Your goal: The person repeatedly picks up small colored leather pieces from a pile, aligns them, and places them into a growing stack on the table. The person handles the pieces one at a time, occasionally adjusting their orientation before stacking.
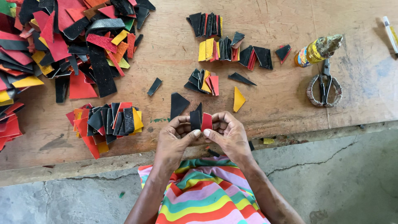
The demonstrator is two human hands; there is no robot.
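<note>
My left hand (176,137) and my right hand (226,135) meet at the near edge of a wooden board (282,103), thumbs touching. Between them they pinch a small folded piece, black (195,119) on the left side and red (207,120) on the right. A loose black piece (178,104) lies just beyond my left fingers. A yellow piece (238,99) lies beyond my right hand. Below the hands is a striped, many-coloured cloth (207,195) over my lap.
A large heap of red, black and yellow scraps (62,41) fills the far left. Smaller sorted piles (105,122) (226,47) (203,81) lie around. Scissors (324,85) and a small glue bottle (317,50) sit at right, a pen (390,33) far right. Concrete floor below.
</note>
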